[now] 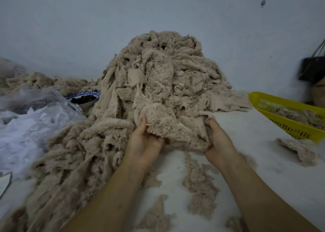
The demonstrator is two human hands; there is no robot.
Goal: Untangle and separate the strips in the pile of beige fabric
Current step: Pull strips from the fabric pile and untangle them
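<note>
The pile of beige fabric (158, 69) rises mid-way along the table (255, 161). At its near foot a fluffy strip (175, 126) runs roughly left-to-right, perhaps still tangled in the heap. Left hand (144, 143) and right hand (219, 140) each clutch one end, fingers curled.

Looks like a small textile workshop: a tall pile of beige fabric (158, 73) covers the white bench (246, 161) beyond the left hand (144, 143) and right hand (219, 142), a yellow basket (288, 126) of scraps sits to their right, crumpled plastic bags (26, 126) to their left, a bare painted wall (70, 29) behind.
</note>
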